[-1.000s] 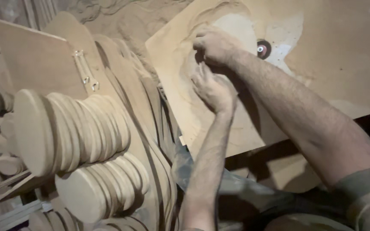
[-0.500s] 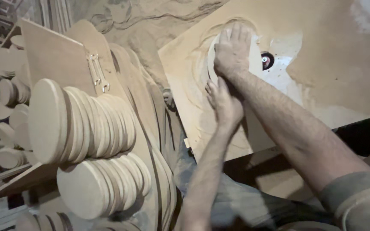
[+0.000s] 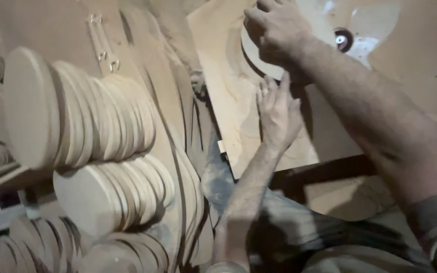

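Observation:
My right hand (image 3: 278, 31) lies curled over a round pale wooden disc (image 3: 259, 64) on the tilted wooden work table (image 3: 238, 126), fingers bent around its far edge. A small dark round cutter spindle (image 3: 343, 39) sticks out of the table just right of that hand, ringed by sawdust. My left hand (image 3: 279, 112) rests flat below the disc with fingers straight and slightly apart, fingertips at the disc's near rim. Much of the disc is hidden under my right hand and forearm.
Rows of finished wooden discs (image 3: 77, 111) stand on edge on racks at the left, with more discs (image 3: 112, 192) below. Two metal wrenches (image 3: 104, 48) lie on a board behind them. Curved wooden blanks lean between the racks and the table.
My right hand has slid the disc up the table, closer to the spindle. My left hand has followed and flattened against the disc's near rim.

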